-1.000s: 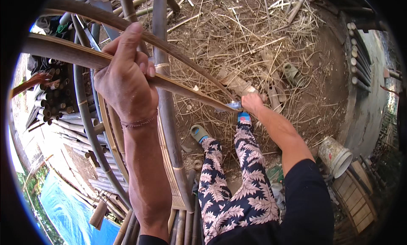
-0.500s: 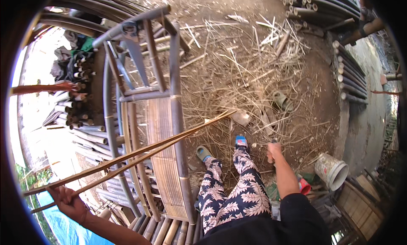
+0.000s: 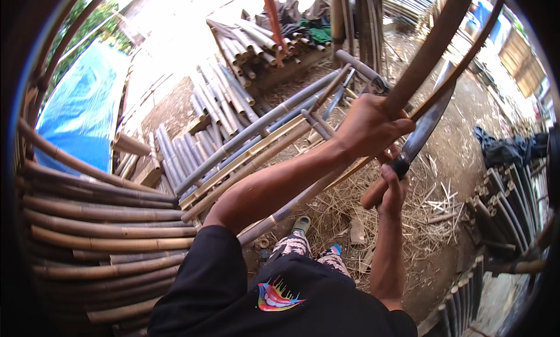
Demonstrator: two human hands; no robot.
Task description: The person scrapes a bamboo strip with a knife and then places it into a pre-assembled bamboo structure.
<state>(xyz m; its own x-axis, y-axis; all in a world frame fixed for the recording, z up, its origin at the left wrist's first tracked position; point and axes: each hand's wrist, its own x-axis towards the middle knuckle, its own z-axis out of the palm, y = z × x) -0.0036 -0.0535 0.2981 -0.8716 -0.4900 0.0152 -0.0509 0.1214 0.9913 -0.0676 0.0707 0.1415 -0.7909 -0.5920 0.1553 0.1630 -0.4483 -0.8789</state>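
Observation:
My left hand (image 3: pixel 376 124) grips two long split bamboo strips (image 3: pixel 433 45), raised in front of me and slanting to the upper right. One strip looks broader and nearer, and their far ends run out of view. Just below it, my right hand (image 3: pixel 392 191) is wrapped around the wooden handle of a machete (image 3: pixel 424 130). Its broad grey blade points up and right, close beside the strips; whether blade and bamboo touch I cannot tell. Some fingers of both hands are hidden.
A bamboo bench frame (image 3: pixel 262 124) stands in front of me on the left. Stacked bamboo poles (image 3: pixel 111 220) lie at my left, near a blue tarp (image 3: pixel 81 98). Bamboo shavings (image 3: pixel 332 214) litter the ground. More cut poles (image 3: pixel 507 214) stand at the right.
My view has turned left. The left hand has come in from the far left with the strips, now raised upward. My right hand has lifted the machete up beside them.

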